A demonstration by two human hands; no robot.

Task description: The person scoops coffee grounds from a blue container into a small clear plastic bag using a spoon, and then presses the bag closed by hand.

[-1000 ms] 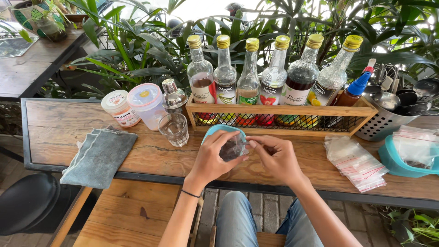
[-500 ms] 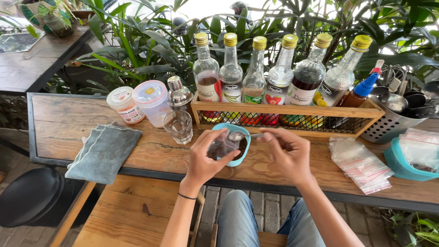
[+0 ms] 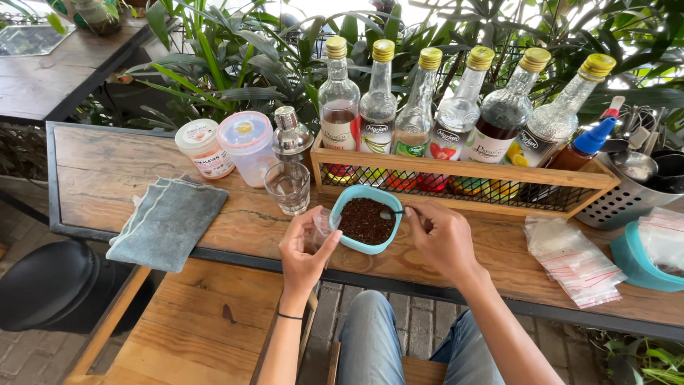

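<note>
Nearest to us, we are looking at the person's knees over a wooden bench [image 3: 199,328], with both forearms reaching up to the wooden counter [image 3: 107,178]. The left hand [image 3: 303,253] is pinching a small clear bag [image 3: 322,227] between thumb and fingers, holding it just beside the left rim of a blue bowl [image 3: 365,246]. The right hand [image 3: 445,239] is gripping a spoon [image 3: 392,212], its tip lying over the dark, crumbly filling of the bowl (we cannot tell what it is). The bowl is sitting on the counter between the two hands.

To the left a grey cloth [image 3: 167,221] is lying folded, and to the right a pile of clear bags [image 3: 573,260] is resting near a second blue bowl [image 3: 630,260].

Just beyond, an empty glass [image 3: 287,187] is standing, with a shaker [image 3: 291,135] and two lidded tubs [image 3: 228,146] behind it. Farther still, a wooden rack [image 3: 463,178] is holding six bottles [image 3: 459,107], a metal basket [image 3: 627,192] of utensils is standing to its right, and green plants [image 3: 235,64] are filling the far side.
</note>
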